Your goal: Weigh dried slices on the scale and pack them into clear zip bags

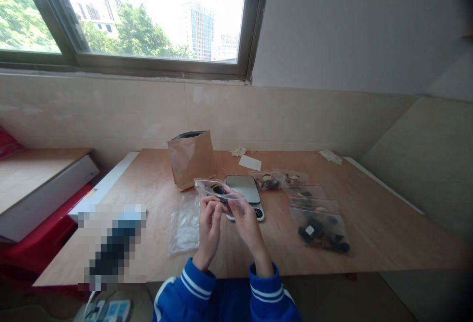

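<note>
Flat wood-grain table (377, 233). Glossy filled zip bags (323, 236) right of the scale (243, 189), boxy brown paper bag (191, 159) behind-left of it, crinkly clear plastic (184, 231) left. Scale: smooth squarish plate. My left hand (210, 221) and right hand (246, 221), fingers clamped on a thin clear pouch (207, 187), dark contents, at the scale's left side. Flat white card (250, 163) behind scale.

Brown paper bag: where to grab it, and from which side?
I'd pinch the upper left wall of the brown paper bag, coming from above left: it stands upright, mouth open, so the rim looks easy to straddle. The clear zip bag overlaps its lower right.
</note>
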Tool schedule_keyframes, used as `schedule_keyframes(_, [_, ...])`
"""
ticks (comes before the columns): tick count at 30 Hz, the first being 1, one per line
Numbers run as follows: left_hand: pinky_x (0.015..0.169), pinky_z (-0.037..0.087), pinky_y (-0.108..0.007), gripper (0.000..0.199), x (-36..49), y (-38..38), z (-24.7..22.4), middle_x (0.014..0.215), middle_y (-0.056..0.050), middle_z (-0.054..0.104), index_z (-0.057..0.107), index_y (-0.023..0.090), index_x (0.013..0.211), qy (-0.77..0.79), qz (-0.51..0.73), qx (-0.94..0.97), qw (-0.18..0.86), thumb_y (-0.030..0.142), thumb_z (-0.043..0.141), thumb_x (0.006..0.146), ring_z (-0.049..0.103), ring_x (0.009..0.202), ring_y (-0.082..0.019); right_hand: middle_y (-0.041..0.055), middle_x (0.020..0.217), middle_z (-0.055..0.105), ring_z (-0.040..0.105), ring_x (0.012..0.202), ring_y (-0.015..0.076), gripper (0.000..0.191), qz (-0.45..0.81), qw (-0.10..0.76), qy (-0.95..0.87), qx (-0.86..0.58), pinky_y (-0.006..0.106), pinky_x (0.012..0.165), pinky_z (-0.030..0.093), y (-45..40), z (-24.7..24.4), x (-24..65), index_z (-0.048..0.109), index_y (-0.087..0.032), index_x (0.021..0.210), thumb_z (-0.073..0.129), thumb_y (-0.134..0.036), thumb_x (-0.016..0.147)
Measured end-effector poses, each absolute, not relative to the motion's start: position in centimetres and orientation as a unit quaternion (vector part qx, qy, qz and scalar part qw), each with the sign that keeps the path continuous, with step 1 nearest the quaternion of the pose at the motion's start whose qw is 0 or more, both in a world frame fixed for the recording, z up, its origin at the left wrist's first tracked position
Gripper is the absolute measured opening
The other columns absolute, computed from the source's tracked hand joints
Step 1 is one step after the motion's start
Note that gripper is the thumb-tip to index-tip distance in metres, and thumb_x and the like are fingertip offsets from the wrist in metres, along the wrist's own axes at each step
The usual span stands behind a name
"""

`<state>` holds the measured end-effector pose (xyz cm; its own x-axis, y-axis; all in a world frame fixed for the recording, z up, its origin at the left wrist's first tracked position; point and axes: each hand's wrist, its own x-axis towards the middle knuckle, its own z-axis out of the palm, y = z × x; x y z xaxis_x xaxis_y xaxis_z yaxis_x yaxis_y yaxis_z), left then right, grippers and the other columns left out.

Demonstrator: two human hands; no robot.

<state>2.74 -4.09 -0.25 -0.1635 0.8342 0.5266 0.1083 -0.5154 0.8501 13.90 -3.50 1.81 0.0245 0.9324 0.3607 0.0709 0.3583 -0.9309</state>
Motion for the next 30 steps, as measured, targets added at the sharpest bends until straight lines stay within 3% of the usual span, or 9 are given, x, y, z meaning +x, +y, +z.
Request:
schedule_keyframes(4, [0.097, 0.039, -0.037, 0.026, 1.7, -3.3, -0.6, 0.111, -0.009, 0.052, 0.062, 0.021, 0.100, 0.464, 0.672, 0.541, 0.202, 0.043, 0.053, 0.089, 0.049, 0.110, -0.022, 0.0103, 0.116, 0.069, 0.062, 0.113, 0.0255, 0.045, 0.354, 0.619, -0.542, -0.444, 0.039, 0.098, 0.048, -3.8, 1.7, 14.4, 0.070, -0.020, 0.108, 0.046, -0.055, 0.092])
schedule_keyframes(7, [0.096, 0.040, -0.036, 0.041, 0.3, -2.2, -0.9, 0.122, -0.010, 0.054, 0.055, 0.021, 0.119, 0.492, 0.678, 0.482, 0.258, 0.045, 0.058, 0.086, 0.051, 0.113, -0.022, 0.0114, 0.103, 0.074, 0.066, 0.103, 0.0270, 0.052, 0.335, 0.651, -0.487, -0.477, 0.040, 0.093, 0.051, -4.0, 0.7, 14.8, 0.072, -0.018, 0.098, 0.044, -0.060, 0.090])
schedule_keyframes(10, [0.088, 0.045, -0.032, 0.035, -0.6, -1.6, -0.9, 0.102, -0.007, 0.066, 0.065, 0.018, 0.102, 0.449, 0.626, 0.509, 0.384, 0.048, 0.057, 0.086, 0.060, 0.098, -0.021, 0.0125, 0.099, 0.074, 0.068, 0.098, 0.0276, 0.057, 0.331, 0.659, -0.464, -0.490, 0.040, 0.089, 0.053, -4.2, -0.3, 15.0, 0.073, -0.018, 0.095, 0.039, -0.064, 0.090])
schedule_keyframes(13, [0.083, 0.048, -0.030, 0.033, -0.5, -1.9, -0.7, 0.093, -0.006, 0.070, 0.069, 0.017, 0.092, 0.423, 0.601, 0.525, 0.429, 0.046, 0.057, 0.086, 0.063, 0.092, -0.020, 0.0124, 0.107, 0.072, 0.066, 0.103, 0.0271, 0.054, 0.322, 0.647, -0.490, -0.487, 0.039, 0.091, 0.052, -4.6, -0.8, 15.2, 0.072, -0.019, 0.101, 0.040, -0.061, 0.091])
schedule_keyframes(18, [0.065, 0.047, -0.024, 0.033, -0.2, -2.4, -0.9, 0.077, -0.003, 0.067, 0.069, 0.017, 0.087, 0.450, 0.601, 0.509, 0.421, 0.048, 0.061, 0.082, 0.061, 0.072, -0.015, 0.0127, 0.102, 0.073, 0.069, 0.094, 0.0267, 0.051, 0.294, 0.597, -0.544, -0.511, 0.037, 0.083, 0.054, -4.8, -1.2, 16.3, 0.071, -0.018, 0.100, 0.041, -0.058, 0.092])
schedule_keyframes(22, [0.049, 0.037, -0.019, 0.034, -0.2, -2.2, -1.1, 0.059, 0.003, 0.053, 0.064, 0.016, 0.076, 0.468, 0.624, 0.470, 0.413, 0.050, 0.063, 0.080, 0.047, 0.052, -0.009, 0.0136, 0.100, 0.073, 0.068, 0.092, 0.0273, 0.052, 0.260, 0.599, -0.522, -0.548, 0.037, 0.081, 0.053, -4.4, -1.7, 16.8, 0.071, -0.017, 0.097, 0.040, -0.059, 0.092])
schedule_keyframes(26, [0.047, 0.034, -0.019, 0.035, 0.4, -2.0, -1.5, 0.056, 0.005, 0.048, 0.064, 0.016, 0.077, 0.463, 0.628, 0.475, 0.406, 0.051, 0.062, 0.081, 0.042, 0.050, -0.008, 0.0118, 0.101, 0.073, 0.067, 0.094, 0.0259, 0.049, 0.253, 0.623, -0.497, -0.549, 0.036, 0.084, 0.052, -3.9, -2.0, 16.4, 0.070, -0.017, 0.100, 0.044, -0.057, 0.091])
schedule_keyframes(30, [0.054, 0.041, -0.022, 0.036, 0.4, -1.8, -2.2, 0.059, 0.002, 0.054, 0.067, 0.017, 0.082, 0.470, 0.622, 0.489, 0.392, 0.052, 0.058, 0.083, 0.049, 0.056, -0.011, 0.0093, 0.100, 0.074, 0.068, 0.094, 0.0254, 0.044, 0.270, 0.627, -0.506, -0.527, 0.037, 0.087, 0.052, -4.2, -1.8, 16.5, 0.070, -0.019, 0.100, 0.048, -0.056, 0.090])
